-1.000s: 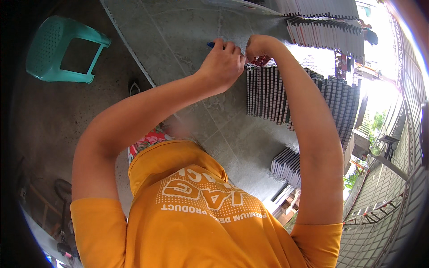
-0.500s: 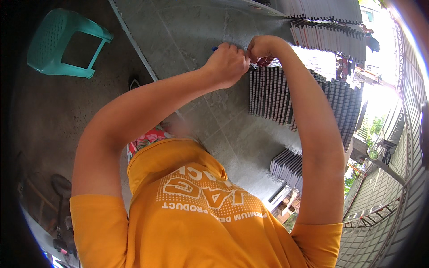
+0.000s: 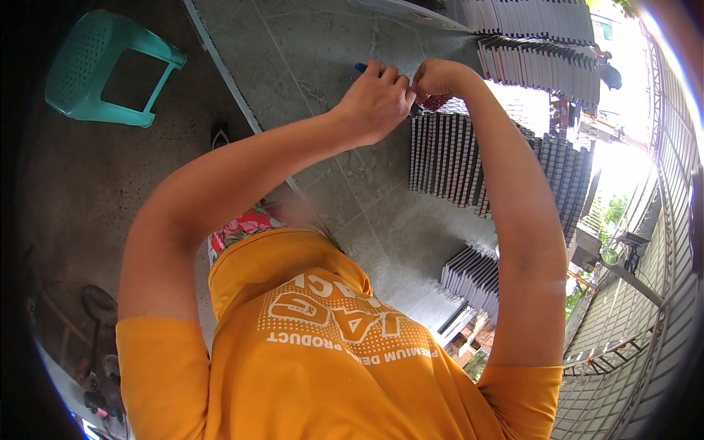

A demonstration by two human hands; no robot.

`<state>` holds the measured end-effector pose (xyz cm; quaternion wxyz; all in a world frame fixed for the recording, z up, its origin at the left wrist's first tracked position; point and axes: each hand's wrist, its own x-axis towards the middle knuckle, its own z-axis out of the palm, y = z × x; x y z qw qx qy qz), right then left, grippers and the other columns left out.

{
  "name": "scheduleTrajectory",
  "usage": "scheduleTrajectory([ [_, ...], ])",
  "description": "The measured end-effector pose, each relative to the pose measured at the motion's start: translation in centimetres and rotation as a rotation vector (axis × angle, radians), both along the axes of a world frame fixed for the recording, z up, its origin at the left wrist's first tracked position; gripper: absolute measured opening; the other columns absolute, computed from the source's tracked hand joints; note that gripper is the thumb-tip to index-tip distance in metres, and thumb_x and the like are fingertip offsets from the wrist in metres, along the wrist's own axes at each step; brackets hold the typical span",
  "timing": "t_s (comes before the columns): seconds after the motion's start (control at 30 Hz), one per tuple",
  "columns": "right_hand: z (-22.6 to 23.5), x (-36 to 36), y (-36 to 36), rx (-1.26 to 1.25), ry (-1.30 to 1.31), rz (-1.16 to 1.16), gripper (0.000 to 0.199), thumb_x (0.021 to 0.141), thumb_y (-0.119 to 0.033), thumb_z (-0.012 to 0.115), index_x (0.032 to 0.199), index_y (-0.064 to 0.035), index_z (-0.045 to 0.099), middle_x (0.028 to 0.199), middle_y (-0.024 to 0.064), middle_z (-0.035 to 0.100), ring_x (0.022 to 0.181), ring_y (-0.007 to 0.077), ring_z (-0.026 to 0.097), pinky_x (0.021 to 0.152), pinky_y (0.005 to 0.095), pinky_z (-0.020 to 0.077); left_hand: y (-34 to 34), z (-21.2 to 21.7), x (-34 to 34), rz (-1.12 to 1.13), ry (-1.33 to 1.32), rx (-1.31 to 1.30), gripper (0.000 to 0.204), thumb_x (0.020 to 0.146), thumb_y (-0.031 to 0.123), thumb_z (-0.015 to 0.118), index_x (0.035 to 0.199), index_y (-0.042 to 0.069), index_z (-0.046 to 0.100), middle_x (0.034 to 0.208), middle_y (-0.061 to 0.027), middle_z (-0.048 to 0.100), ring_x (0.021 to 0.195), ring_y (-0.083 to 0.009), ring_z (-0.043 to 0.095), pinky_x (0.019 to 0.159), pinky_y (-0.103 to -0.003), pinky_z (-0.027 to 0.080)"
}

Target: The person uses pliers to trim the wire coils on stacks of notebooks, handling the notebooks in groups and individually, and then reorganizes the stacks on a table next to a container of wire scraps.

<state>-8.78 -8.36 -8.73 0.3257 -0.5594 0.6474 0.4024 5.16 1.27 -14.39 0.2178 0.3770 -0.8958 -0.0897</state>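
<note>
My left hand point(image 3: 376, 103) is closed around a slim tool; its blue end point(image 3: 361, 67) sticks out past the knuckles, and a dark tip shows by the fingertips. The rest of the tool is hidden. Close against it, my right hand point(image 3: 441, 78) is curled with its fingertips pinched; what they hold is too small to make out. Below the right hand a dark red, mesh-like piece point(image 3: 438, 103) shows in part. Just under both hands stands a stack of spiral-bound notebooks point(image 3: 444, 155), black coils along their edges.
More bound books point(image 3: 539, 70) are stacked at the far right, beside a pale translucent bin point(image 3: 411, 10). A smaller pile of notebooks point(image 3: 469, 271) lies nearer on the grey tiled surface point(image 3: 345, 183). At the left stands a green plastic stool point(image 3: 92, 70) on the dark floor.
The left hand has tilted slightly, showing more of the tool's blue end. The right hand has shifted a little to the right, uncovering more of the dark red piece.
</note>
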Motion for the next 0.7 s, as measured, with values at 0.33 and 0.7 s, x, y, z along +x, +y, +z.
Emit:
scheduleTrajectory([
  [0.33, 1.1, 0.4, 0.5, 0.070, -0.037, -0.046, 0.023, 0.067, 0.002, 0.057, 0.088, -0.0007, 0.067, 0.080, 0.0088, 0.065, 0.070, 0.0197, 0.062, 0.063, 0.0307, 0.0543, 0.4, 0.3, 0.2, -0.027, -0.002, 0.202, 0.023, 0.070, 0.007, 0.059, 0.093, 0.003, 0.059, 0.090, -0.0101, 0.059, 0.093, -0.0246, 0.055, 0.081, -0.036, 0.040],
  [0.7, 1.8, 1.2, 0.0, 0.178, -0.006, -0.086, 0.020, 0.069, 0.002, 0.059, 0.088, 0.0015, 0.064, 0.081, 0.0089, 0.063, 0.071, 0.0183, 0.061, 0.065, 0.0303, 0.0542, 0.3, 0.4, -0.4, -0.031, 0.087, 0.155, 0.024, 0.068, 0.005, 0.061, 0.091, 0.002, 0.060, 0.087, -0.0096, 0.060, 0.088, -0.0248, 0.056, 0.076, -0.036, 0.042],
])
